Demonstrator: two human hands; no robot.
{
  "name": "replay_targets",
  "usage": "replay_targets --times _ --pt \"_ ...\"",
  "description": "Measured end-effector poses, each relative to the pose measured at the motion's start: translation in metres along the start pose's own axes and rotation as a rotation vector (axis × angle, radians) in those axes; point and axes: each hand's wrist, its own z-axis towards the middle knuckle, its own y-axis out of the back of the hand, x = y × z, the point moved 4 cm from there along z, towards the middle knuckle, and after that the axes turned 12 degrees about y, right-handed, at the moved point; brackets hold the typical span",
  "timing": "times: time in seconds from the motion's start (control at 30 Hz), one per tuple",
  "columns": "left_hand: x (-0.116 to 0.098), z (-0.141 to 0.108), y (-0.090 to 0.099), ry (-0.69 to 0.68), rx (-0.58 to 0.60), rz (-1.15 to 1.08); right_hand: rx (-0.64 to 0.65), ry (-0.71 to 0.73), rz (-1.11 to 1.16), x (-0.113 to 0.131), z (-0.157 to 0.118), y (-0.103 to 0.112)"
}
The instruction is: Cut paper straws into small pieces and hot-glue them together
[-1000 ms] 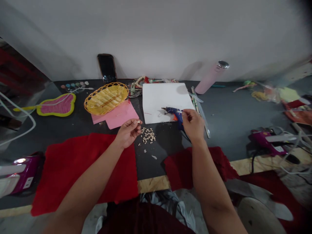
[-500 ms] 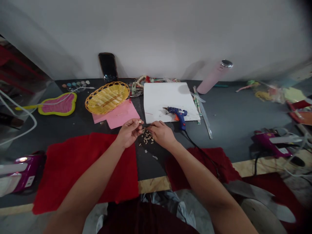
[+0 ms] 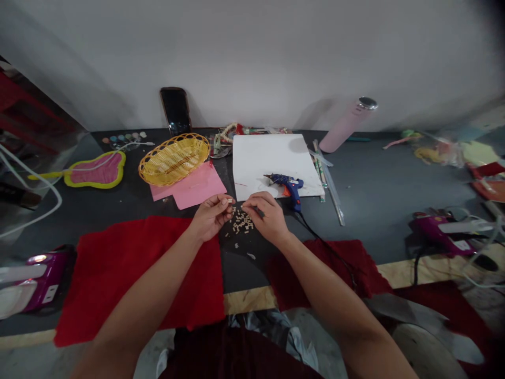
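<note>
Between the thumb and fingers of my left hand (image 3: 211, 217) are small pale wooden pieces (image 3: 230, 200). My right hand (image 3: 268, 217) is pinched just to the right, with a tiny pale piece at its fingertips, close to the left hand but apart from it. Below and between both hands, a loose pile of the same short pieces (image 3: 241, 223) is scattered on the dark table (image 3: 244, 271). Beyond the right hand, a blue glue gun (image 3: 291, 185) lies on white paper (image 3: 272, 155), its cord running toward me.
A yellow woven basket (image 3: 173, 160) rests partly on pink paper sheets (image 3: 197, 190). Red cloth (image 3: 145, 273) lies under my left forearm. At the back stand a phone (image 3: 175, 110) and a pink bottle (image 3: 347, 125). Purple devices (image 3: 47, 279) sit at both sides.
My right hand has lifted from the pile and drawn slightly right, its fingertips now pinched together. More of the pile shows. The left hand has barely moved.
</note>
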Motion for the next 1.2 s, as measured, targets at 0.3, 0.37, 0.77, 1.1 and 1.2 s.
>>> replay_targets --times 0.3,0.37,0.77,1.1,1.2 --pt "0.0095 -0.001 -0.0073 0.068 0.008 0.009 -0.057 0.093 0.035 0.0097 0.0005 -0.0001" --pt "0.0095 -0.0009 -0.0073 0.073 0.011 0.018 -0.045 0.079 0.034 0.0085 0.0 -0.0013" --pt "0.0106 -0.0019 -0.0082 0.095 0.01 0.042 -0.019 -0.033 0.059 0.0039 -0.003 -0.0026" --pt "0.0095 -0.0026 -0.009 0.104 0.006 0.054 0.009 0.016 0.097 0.0059 -0.0019 -0.001" --pt "0.0096 -0.0026 -0.0094 0.106 -0.001 0.054 0.013 0.017 0.103 0.0063 -0.0017 -0.0013"
